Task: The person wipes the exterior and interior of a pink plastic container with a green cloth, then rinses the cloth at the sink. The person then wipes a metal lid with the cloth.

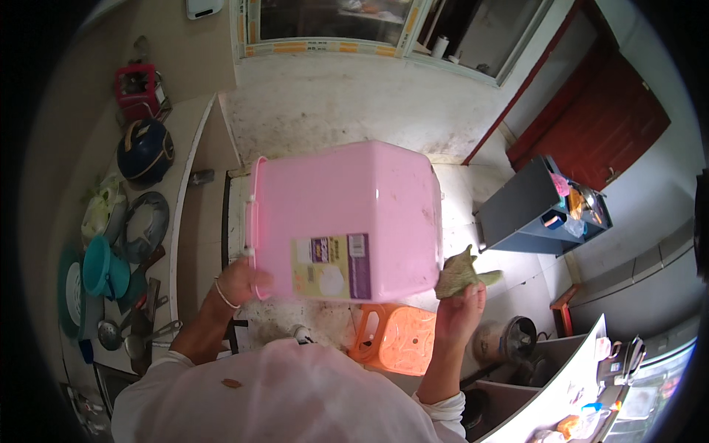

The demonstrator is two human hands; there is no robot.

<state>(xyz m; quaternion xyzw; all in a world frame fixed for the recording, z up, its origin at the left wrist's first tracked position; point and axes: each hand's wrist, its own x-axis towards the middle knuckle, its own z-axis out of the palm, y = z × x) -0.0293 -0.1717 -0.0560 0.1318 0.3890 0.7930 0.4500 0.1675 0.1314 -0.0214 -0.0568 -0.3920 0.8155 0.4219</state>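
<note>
A large pink plastic storage box (327, 205) is held up in front of me, turned on its side. Its rim with clip handles faces left, and its base faces right. A printed label (331, 267) covers part of the near wall. My left hand (243, 281) grips the rim at the near left corner. In my right hand (463, 304) is a crumpled green cloth (458, 272), which lies against the base at the near right corner. The inside of the box is hidden from me.
Below the box stands an orange plastic stool (400, 338). The left counter carries a dark blue rice cooker (145, 150), a teal bucket (105, 267) and a skimmer (111, 334). A dark grey cabinet (518, 207) stands right, near a red door (604, 116). A lidded bucket (501, 340) is on the floor.
</note>
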